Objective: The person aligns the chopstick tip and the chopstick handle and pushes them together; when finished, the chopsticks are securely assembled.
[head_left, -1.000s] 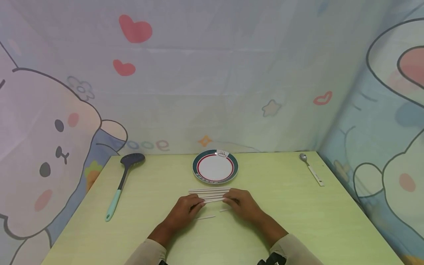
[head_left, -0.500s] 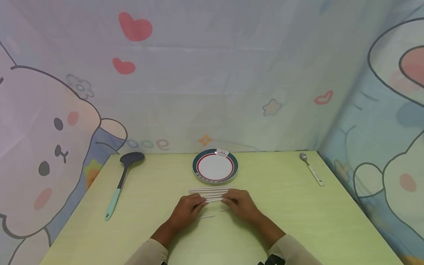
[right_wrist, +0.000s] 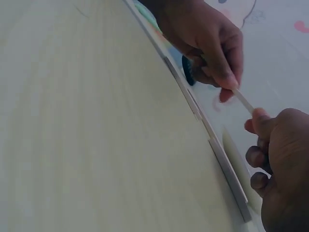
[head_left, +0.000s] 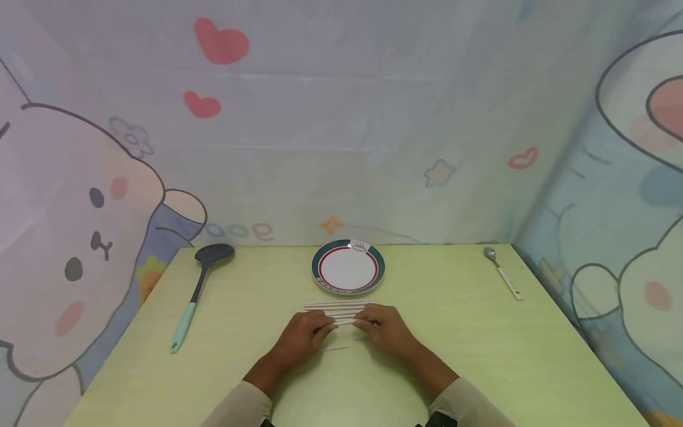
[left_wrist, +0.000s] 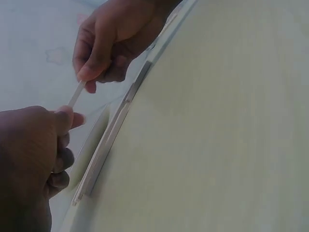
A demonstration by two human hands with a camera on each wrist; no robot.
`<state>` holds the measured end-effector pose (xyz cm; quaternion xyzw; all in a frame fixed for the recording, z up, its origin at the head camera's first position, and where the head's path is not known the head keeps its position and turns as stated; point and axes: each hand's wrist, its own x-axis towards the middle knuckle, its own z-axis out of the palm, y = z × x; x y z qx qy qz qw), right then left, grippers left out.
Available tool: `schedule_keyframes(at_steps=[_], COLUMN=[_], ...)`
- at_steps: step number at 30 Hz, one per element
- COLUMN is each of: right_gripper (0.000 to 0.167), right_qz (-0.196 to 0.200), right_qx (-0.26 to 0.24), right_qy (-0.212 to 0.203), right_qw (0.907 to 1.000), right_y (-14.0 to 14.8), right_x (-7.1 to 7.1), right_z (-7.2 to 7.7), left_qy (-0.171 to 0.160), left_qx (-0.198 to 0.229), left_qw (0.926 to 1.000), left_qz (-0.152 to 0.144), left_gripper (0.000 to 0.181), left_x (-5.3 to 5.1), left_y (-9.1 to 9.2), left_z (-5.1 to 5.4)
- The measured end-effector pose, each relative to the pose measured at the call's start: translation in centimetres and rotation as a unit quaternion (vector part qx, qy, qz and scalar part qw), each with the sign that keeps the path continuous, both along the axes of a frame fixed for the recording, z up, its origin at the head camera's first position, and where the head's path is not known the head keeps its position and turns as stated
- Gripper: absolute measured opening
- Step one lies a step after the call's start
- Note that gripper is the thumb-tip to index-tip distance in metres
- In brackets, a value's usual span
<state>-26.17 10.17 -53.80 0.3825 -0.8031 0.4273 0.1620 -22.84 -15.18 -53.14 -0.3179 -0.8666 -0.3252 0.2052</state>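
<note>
Between my hands a thin white stick (head_left: 345,322) is held at both ends, above the table. My left hand (head_left: 303,339) pinches its left end with thumb and forefinger, and my right hand (head_left: 391,331) pinches the right end. Both wrist views show the bare middle of the stick (left_wrist: 77,94) between the fingertips, apart from the table. Several similar white sticks (head_left: 338,305) lie side by side just beyond the hands. A short white piece (head_left: 335,348) rests on the table nearer the body, partly hidden by my left hand.
A plate (head_left: 348,268) with a dark green rim stands behind the sticks. At the left lies a black slotted turner (head_left: 198,286) with a mint handle. A small spoon (head_left: 503,274) with a white handle lies far right. Patterned cloth (head_left: 341,118) hangs behind the table (head_left: 533,367).
My fingertips have come slightly closer together along the stick, so less of it shows between them. The plate, turner and spoon stay in place.
</note>
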Motion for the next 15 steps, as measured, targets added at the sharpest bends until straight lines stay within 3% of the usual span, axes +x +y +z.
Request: schedule_keyframes(at_steps=[6,15], right_gripper=[0.012,0.007], right_qz=[-0.039,-0.058], right_qx=[0.085,0.117], right_qy=[-0.039,-0.085], right_qw=[0.9949,0.9879], right_y=[2.1,4.2], right_x=[-0.7,-1.2], right_z=[0.3,0.2], left_qy=[-0.021,-0.040], left_qx=[-0.024,-0.008], left_qw=[0.9992,0.9974], left_qz=[0.024,0.060], left_gripper=[0.009,0.010], left_x=[0.1,-0.4], left_y=[-0.9,-1.8], left_z=[-0.2,-1.2])
